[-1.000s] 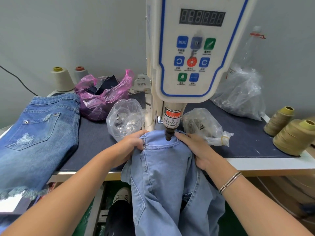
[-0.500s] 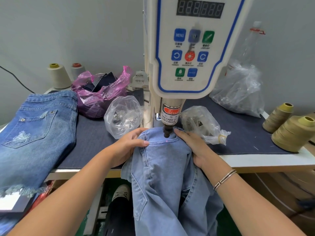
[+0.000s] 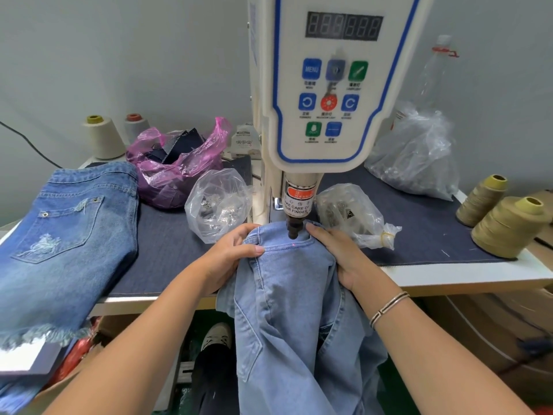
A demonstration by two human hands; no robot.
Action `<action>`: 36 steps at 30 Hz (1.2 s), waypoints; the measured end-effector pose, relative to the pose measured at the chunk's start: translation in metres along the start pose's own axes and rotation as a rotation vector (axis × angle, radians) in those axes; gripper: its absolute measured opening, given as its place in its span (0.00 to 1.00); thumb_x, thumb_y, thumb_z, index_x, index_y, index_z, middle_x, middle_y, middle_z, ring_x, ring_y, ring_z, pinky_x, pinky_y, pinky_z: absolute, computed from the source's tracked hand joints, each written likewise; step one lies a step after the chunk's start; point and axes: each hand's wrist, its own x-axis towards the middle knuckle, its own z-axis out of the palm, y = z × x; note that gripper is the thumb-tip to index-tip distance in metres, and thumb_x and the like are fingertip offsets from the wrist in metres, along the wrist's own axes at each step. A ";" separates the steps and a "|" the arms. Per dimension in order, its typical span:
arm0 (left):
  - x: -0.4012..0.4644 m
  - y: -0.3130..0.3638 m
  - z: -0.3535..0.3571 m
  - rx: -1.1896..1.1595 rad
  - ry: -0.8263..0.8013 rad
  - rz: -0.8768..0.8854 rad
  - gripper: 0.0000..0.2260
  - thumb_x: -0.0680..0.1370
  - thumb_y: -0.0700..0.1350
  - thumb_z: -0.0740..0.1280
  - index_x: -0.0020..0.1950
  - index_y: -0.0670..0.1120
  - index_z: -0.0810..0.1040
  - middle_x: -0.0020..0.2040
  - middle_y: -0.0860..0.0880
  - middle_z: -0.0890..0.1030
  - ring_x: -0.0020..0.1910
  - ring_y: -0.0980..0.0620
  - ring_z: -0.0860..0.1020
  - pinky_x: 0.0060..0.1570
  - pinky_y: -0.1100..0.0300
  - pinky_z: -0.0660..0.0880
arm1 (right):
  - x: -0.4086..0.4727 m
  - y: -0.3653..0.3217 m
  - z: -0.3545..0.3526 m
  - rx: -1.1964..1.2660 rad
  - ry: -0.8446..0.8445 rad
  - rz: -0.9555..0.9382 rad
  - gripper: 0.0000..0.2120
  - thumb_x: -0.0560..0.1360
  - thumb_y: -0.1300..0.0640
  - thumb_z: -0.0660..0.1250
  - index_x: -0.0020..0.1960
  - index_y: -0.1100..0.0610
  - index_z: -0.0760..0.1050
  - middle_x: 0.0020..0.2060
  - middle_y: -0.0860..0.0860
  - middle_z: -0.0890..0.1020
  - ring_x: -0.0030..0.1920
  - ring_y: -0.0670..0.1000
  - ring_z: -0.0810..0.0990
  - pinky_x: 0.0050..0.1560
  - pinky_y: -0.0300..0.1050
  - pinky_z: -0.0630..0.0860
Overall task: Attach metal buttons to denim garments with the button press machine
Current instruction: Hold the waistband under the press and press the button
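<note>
A stack of darker jeans lies at the left of the table, well apart from the work. Nearer the middle, a clear bag of metal buttons sits just beside the left hand, whose fingers curl round the waistband edge of the light denim garment, thumb on top, pinching the cloth. The garment drapes over the table's front edge, its waistband lying directly under the plunger of the button press machine; a small red dot of light falls on the band just below the tip. The step in hand looks like positioning: getting the button's place under the punch. The right hand lies on the cloth at the plunger's other side, fingers stretched fairly flat and pressing it taut (they sit very near the punch, as the warning label cautions). The next move probably calls for a small shift of the band until the mark lines up, then firing the press with both hands steady and fingertips drawn clear.

The lower die is hidden under the cloth, so I cannot tell whether a button is loaded. Whatever triggers the press is not visible.
</note>
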 end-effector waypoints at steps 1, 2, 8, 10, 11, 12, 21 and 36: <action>0.000 0.000 0.000 -0.003 0.000 0.002 0.30 0.63 0.46 0.75 0.63 0.45 0.73 0.56 0.44 0.82 0.54 0.45 0.81 0.49 0.55 0.79 | 0.000 0.000 0.000 -0.002 -0.003 0.002 0.12 0.74 0.54 0.70 0.50 0.63 0.82 0.47 0.59 0.85 0.46 0.52 0.84 0.43 0.40 0.80; 0.001 -0.001 -0.001 -0.007 0.001 0.005 0.30 0.63 0.45 0.75 0.63 0.45 0.73 0.57 0.44 0.82 0.55 0.44 0.81 0.49 0.55 0.79 | 0.000 0.000 0.000 -0.002 -0.003 0.005 0.12 0.74 0.54 0.70 0.50 0.63 0.82 0.47 0.59 0.85 0.45 0.52 0.84 0.42 0.39 0.80; 0.002 -0.002 -0.001 0.000 0.002 0.002 0.29 0.62 0.46 0.75 0.62 0.46 0.73 0.56 0.45 0.82 0.54 0.45 0.81 0.49 0.54 0.79 | 0.001 0.000 -0.001 -0.002 0.006 0.019 0.13 0.74 0.54 0.70 0.50 0.64 0.81 0.46 0.59 0.85 0.44 0.51 0.85 0.39 0.39 0.79; 0.002 -0.002 -0.002 0.008 0.009 0.010 0.28 0.63 0.46 0.75 0.61 0.46 0.73 0.56 0.45 0.82 0.54 0.44 0.81 0.50 0.54 0.79 | 0.001 0.001 -0.002 0.005 -0.006 0.016 0.12 0.74 0.54 0.70 0.49 0.63 0.82 0.46 0.58 0.85 0.45 0.51 0.85 0.39 0.38 0.79; 0.002 -0.002 -0.002 0.012 0.011 0.014 0.28 0.63 0.46 0.75 0.61 0.46 0.74 0.56 0.45 0.82 0.55 0.44 0.81 0.51 0.53 0.79 | 0.002 0.000 -0.002 0.005 -0.013 0.015 0.12 0.74 0.54 0.70 0.49 0.63 0.82 0.47 0.58 0.85 0.46 0.52 0.85 0.40 0.39 0.79; 0.002 -0.002 -0.002 0.015 0.012 0.015 0.28 0.63 0.46 0.75 0.62 0.46 0.74 0.57 0.45 0.82 0.55 0.44 0.81 0.52 0.53 0.79 | 0.002 0.000 -0.002 0.007 -0.018 0.016 0.12 0.74 0.54 0.70 0.50 0.63 0.82 0.47 0.58 0.85 0.46 0.52 0.85 0.41 0.39 0.80; 0.002 -0.004 -0.002 0.028 0.027 0.020 0.25 0.66 0.43 0.73 0.62 0.46 0.73 0.57 0.43 0.81 0.55 0.44 0.81 0.55 0.50 0.78 | 0.003 0.000 -0.001 -0.005 -0.006 0.018 0.13 0.74 0.54 0.70 0.51 0.63 0.81 0.48 0.59 0.85 0.46 0.52 0.84 0.41 0.39 0.80; 0.002 -0.004 -0.001 -0.002 0.018 0.020 0.27 0.64 0.44 0.74 0.62 0.46 0.73 0.56 0.43 0.82 0.54 0.44 0.81 0.49 0.54 0.78 | 0.001 0.000 -0.001 0.011 -0.015 0.013 0.12 0.75 0.54 0.69 0.51 0.63 0.81 0.47 0.59 0.85 0.46 0.52 0.84 0.42 0.40 0.80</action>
